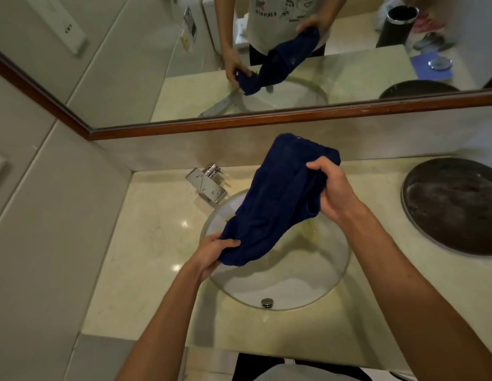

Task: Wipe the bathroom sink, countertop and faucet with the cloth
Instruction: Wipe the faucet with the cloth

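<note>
A dark blue cloth (278, 199) hangs stretched in the air above the round glass sink (332, 276). My left hand (212, 251) grips its lower end near the sink's left rim. My right hand (330, 188) clutches its upper end, higher and further back. The chrome faucet (207, 182) stands at the sink's back left, apart from the cloth. A pale marble countertop (146, 243) surrounds the sink. The metal drain plug (267, 302) shows at the bowl's near side.
A dark round tray (453, 204) lies on the counter at the right. A mirror with a brown wooden frame (267, 119) runs along the back and reflects the person and the cloth. A tiled wall (47, 215) closes the left side.
</note>
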